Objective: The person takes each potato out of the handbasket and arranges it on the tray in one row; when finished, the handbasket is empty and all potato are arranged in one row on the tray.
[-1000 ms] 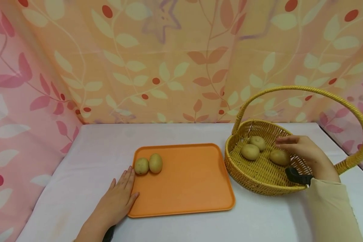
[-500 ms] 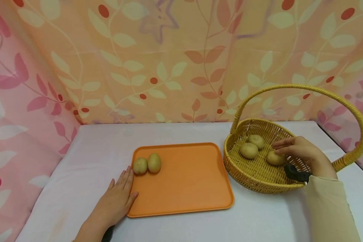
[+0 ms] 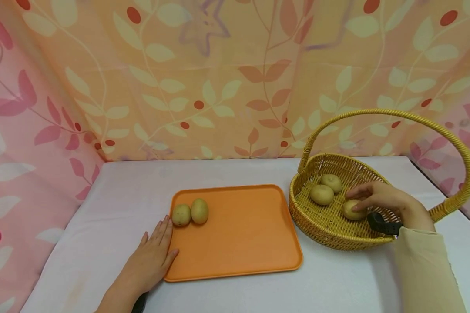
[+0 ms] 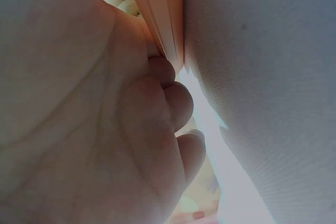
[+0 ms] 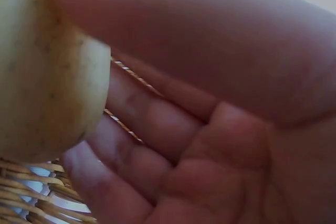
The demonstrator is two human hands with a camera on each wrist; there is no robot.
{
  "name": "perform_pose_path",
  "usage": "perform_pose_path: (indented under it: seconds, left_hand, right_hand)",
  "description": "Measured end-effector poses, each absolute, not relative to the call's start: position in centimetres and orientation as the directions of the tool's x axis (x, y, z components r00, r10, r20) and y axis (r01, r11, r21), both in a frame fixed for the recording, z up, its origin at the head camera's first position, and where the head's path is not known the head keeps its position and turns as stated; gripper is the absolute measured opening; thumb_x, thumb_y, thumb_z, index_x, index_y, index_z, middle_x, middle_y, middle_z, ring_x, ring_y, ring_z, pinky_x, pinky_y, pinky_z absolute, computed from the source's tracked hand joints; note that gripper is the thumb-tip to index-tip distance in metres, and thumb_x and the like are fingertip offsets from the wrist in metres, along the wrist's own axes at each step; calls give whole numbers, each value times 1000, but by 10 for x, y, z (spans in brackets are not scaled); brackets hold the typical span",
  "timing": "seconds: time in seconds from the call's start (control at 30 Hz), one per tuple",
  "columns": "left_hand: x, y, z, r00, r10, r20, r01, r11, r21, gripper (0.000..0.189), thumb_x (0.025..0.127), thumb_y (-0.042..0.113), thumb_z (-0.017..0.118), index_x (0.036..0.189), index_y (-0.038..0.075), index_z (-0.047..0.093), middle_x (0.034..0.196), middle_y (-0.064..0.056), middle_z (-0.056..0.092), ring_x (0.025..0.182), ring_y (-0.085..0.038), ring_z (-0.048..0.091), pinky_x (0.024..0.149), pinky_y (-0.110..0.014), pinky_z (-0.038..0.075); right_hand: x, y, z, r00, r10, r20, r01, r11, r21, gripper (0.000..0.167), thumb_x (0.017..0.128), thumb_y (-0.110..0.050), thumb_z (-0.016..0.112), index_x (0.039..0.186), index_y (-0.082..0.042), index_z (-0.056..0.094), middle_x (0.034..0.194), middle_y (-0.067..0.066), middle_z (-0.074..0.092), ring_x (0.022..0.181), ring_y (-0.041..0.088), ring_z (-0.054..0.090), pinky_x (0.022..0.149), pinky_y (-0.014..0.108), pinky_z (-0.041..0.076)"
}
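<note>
My right hand [image 3: 389, 200] reaches into a yellow wicker basket [image 3: 325, 241] and pinches a potato [image 3: 352, 211] between thumb and fingers. In the right wrist view the thumb presses on that potato [image 5: 47, 87], with curled fingers behind it. Left of the held potato lie a front potato [image 3: 322, 194] and a back potato [image 3: 332, 182]. My left hand [image 3: 150, 261] lies with straight fingers along the left edge of an orange tray [image 3: 243, 230]. Two more potatoes, a rounder one [image 3: 181, 215] and a longer one [image 3: 199, 211], sit side by side at the tray's upper left.
A tall arched handle [image 3: 395, 112] rises over the basket, to the right of and behind my right hand. The white-covered table [image 3: 258, 295] ends at the back against a floral curtain [image 3: 219, 87]. Pink patterned cloth [image 3: 31, 130] hangs on the left.
My right hand has come down around the potato, which has shifted slightly left in the basket. The view has drifted a little. My left hand stays at the tray edge.
</note>
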State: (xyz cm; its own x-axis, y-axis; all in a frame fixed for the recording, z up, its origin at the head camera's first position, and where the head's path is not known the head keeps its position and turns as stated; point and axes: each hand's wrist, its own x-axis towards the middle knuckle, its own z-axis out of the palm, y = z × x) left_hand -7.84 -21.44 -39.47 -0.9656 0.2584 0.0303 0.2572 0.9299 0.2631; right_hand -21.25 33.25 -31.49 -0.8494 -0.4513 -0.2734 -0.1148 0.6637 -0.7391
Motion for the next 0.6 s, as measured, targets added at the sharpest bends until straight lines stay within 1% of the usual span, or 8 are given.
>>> perform_pose_path:
  seconds: [0.13, 0.2, 0.3, 0.47, 0.6]
  left_hand:
    - [-79, -215, -395, -966, 257, 25, 255, 931, 262, 66, 97, 29, 52, 145, -8, 25, 152, -21, 20, 139, -37, 22, 106, -61, 21]
    - [-79, -215, -396, -966, 256, 25, 254, 932, 260, 66, 97, 29, 51, 145, -8, 25, 153, -21, 20, 139, -37, 22, 106, -61, 21]
    - [-78, -216, -396, -967, 255, 27, 253, 932, 258, 66, 97, 29, 52, 145, -8, 25, 153, -21, 20, 139, -37, 22, 106, -61, 20]
    - [-78, -215, -395, -967, 254, 27, 252, 933, 257, 66, 97, 29, 52, 145, -8, 25, 152, -21, 21, 138, -37, 22, 106, -61, 21]
    - [-78, -214, -394, -966, 256, 29, 255, 932, 259, 66, 97, 29, 52, 145, -8, 26, 152, -21, 21, 138, -38, 23, 106, -61, 21]
  right_hand:
    - [-211, 330, -313, -832, -468, -298, -130, 687, -715, 44, 80, -8, 72, 113, 17, 58, 108, 14, 64, 85, 1, 57, 72, 22, 49]
    - [-211, 329, -313, -825, -474, -309, -134, 694, -707, 45, 79, -10, 74, 114, 15, 59, 109, 16, 63, 85, 2, 57, 73, 22, 49]
    - [-211, 328, -314, -819, -483, -311, -151, 704, -694, 45, 79, -12, 75, 114, 12, 61, 108, 13, 64, 86, 2, 56, 74, 21, 48]
    - [-212, 329, -317, -808, -514, -290, -195, 696, -691, 43, 79, -10, 75, 113, 14, 61, 105, 11, 65, 86, 0, 56, 73, 19, 48]
    - [-210, 329, -317, -804, -522, -285, -201, 689, -696, 41, 80, -10, 74, 111, 13, 62, 103, 11, 66, 86, 1, 57, 73, 20, 48]
